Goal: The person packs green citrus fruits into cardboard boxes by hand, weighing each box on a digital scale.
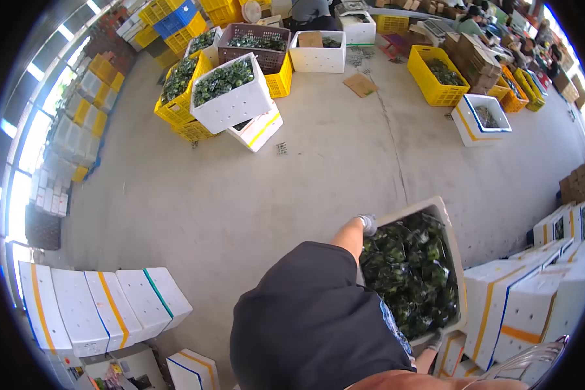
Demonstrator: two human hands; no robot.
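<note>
A white foam box (462,286) full of dark green, glossy pieces (409,273) is at the lower right, in front of my body. I cannot make out what kind of things the pieces are. Wearing a grey-white glove, my left hand (368,225) is closed over the box's far left corner. My right hand (435,340), also gloved, is at the near rim, its fingers partly hidden; it seems to grip the edge. A black sleeve covers part of the near left side of the box.
Stacked white foam boxes (500,305) stand close on the right; a row of white boxes (114,305) is at the lower left. Filled crates, including a yellow crate (435,94), and a filled foam box (237,107) stand farther off. People sit at the upper right. Cardboard (360,85) lies on the floor.
</note>
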